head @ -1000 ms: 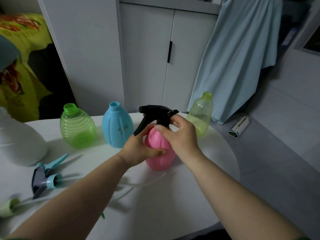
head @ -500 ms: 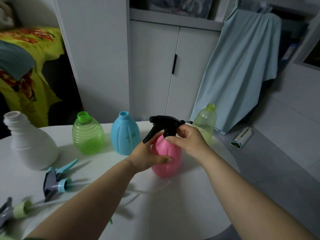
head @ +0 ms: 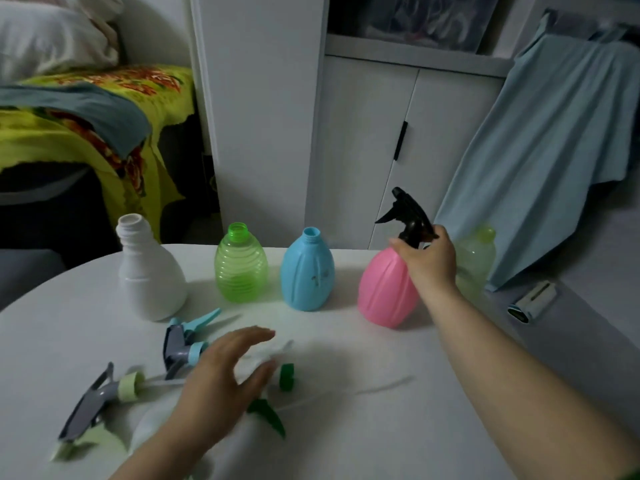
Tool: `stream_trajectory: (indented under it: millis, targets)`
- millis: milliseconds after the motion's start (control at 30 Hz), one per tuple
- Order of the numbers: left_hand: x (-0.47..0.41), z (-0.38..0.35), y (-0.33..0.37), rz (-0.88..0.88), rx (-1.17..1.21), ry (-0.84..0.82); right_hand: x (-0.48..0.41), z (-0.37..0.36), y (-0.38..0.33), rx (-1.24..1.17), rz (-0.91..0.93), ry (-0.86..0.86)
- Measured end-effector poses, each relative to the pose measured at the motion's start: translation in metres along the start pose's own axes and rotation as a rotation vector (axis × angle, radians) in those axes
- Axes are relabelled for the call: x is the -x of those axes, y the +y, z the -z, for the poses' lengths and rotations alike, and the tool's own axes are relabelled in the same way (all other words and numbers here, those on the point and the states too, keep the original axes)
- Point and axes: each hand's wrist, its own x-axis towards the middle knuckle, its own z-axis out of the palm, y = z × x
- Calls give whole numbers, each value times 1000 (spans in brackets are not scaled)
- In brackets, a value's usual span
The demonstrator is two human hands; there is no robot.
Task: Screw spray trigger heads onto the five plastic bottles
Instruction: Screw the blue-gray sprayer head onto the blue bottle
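Bottles stand in a row on the white table [head: 346, 427]: white [head: 149, 275], green [head: 240, 268], blue [head: 306, 271], pink [head: 384, 292] and pale yellow-green [head: 476, 261]. A black trigger head [head: 405, 213] sits on the pink bottle, and my right hand [head: 427, 261] grips its collar. My left hand [head: 225, 379] hovers open, fingers spread, over loose heads near the front: a blue-grey one [head: 183, 341], a grey and pale green one [head: 100, 396] and a dark green one [head: 277, 400], partly hidden by the hand.
White cabinet doors [head: 363, 150] stand behind the table. A light blue cloth [head: 554, 150] hangs at the right. A small white object [head: 533, 301] lies on the floor to the right. A yellow patterned cover [head: 86, 109] lies at the back left.
My left hand let go of the pink bottle and moved down-left over the loose trigger heads. My right hand keeps hold of the black head. The view tilted up and left, showing the white bottle.
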Motion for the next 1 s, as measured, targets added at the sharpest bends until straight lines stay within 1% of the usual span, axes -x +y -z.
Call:
stream_trajectory:
  millis: [100,167,233,300,367,467,500,633,733,833,933,1000]
  targets:
    - [22,25,-17,66,-108,65,-3,-8,-1,64,20,41]
    - [33,36,-26,130,-157,85,-4,-11,1,108,18,51]
    - [42,45,-31,150,-182,95,-5,-13,1,138,15,56]
    - [48,52,-35,156,-223,93,-4,-14,1,185,36,37]
    - [53,58,-39,210,-290,109,-1,-14,0,224,59,10]
    - [63,65,-42,253,-384,122,4,-11,0,216,42,-5]
    - [67,66,-44,240,-411,129,5,-9,0,205,29,-6]
    - [73,71,-47,239,-410,213,8,-2,0,229,-22,-54]
    - [75,74,-54,254,-440,224,11,1,-1,247,-38,-113]
    - [78,76,-62,326,-426,220,13,3,-1,264,-29,-146]
    - [78,81,-66,371,-392,262,15,6,-1,247,-27,-134]
    - [78,84,-72,403,-364,310,22,9,-1,199,-38,-83]
